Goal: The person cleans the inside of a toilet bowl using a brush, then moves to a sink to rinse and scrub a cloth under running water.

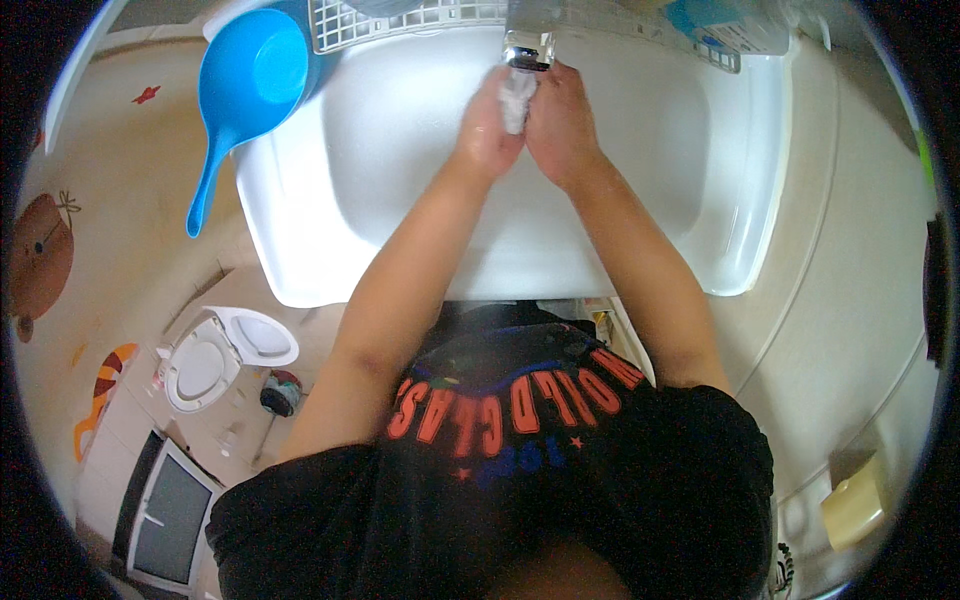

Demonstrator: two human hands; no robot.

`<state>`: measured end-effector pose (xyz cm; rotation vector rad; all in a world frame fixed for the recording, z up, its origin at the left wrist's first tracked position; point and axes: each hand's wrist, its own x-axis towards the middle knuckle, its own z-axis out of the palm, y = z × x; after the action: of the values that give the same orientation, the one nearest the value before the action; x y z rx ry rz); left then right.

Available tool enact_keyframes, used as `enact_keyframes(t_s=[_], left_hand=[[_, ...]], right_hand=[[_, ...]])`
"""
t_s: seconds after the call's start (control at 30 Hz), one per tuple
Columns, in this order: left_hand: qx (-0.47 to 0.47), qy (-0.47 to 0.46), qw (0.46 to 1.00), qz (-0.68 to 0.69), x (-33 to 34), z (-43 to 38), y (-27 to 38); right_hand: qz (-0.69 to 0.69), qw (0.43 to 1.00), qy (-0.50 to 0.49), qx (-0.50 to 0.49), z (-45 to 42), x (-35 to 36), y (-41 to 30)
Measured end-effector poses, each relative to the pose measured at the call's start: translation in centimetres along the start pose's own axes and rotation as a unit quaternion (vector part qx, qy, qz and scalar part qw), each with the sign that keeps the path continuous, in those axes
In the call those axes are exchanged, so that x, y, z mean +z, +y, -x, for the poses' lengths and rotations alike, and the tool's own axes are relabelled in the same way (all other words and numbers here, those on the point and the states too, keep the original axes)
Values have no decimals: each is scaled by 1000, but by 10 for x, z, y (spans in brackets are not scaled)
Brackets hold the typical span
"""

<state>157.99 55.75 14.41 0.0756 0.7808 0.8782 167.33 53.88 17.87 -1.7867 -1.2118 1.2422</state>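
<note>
Water (516, 105) runs from a chrome faucet (529, 51) over a white washbasin (420, 112). My left hand (491, 127) is under the spout, on the left side of the stream. Opposite it, my right hand (562, 124) is on the right side, its fingers by the faucet. The two hands meet or nearly meet at their lower edges, cupped around the water. The fingertips are partly hidden by the faucet and the stream, and I see no object held in either hand.
A blue plastic dipper (255, 82) rests on the basin's left rim. Behind the faucet stands a white plastic grid basket (412, 19), with a bottle (739, 30) at the right. A toilet (202, 371) and a small bin (281, 392) are at lower left.
</note>
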Motion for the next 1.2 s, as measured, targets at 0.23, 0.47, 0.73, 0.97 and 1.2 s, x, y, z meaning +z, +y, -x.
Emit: enact_keyframes(t_s=[0.23,0.47,0.73,0.97,1.2], left_hand=[[-79,-80,974,196,10,7,14],[-110,-144,981,71,9,1,15],[-103,39,993,-34,16,-3,19],[-72,20,989,129,33,23,31],[-28,52,996,61,-54,45,55]], right_hand=[[-549,799,173,172,35,-65,41],[-557,765,235,224,55,-76,82],[-612,729,172,255,55,-58,97],[-659,710,78,236,37,-31,75],[-518,853,-60,-19,4,13,45]])
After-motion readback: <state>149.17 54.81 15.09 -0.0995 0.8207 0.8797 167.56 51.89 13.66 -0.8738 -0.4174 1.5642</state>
